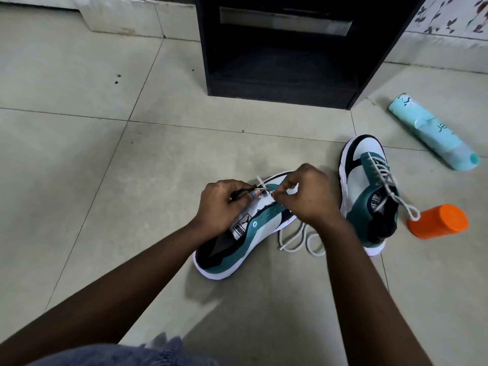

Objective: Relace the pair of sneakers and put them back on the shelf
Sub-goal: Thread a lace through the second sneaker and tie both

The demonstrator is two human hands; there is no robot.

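Sneaker (253,233) toe hidden by hands, both grips pinching lace (295,241)

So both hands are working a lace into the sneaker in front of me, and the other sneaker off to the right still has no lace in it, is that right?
Not quite. The head view shows the other sneaker on the right already laced. The rest stands: the left hand and right hand work a lace into the near sneaker.

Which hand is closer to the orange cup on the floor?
Right. The right hand pinches the lace over the near sneaker, left of the orange cup; the left hand is farther left, on that sneaker.
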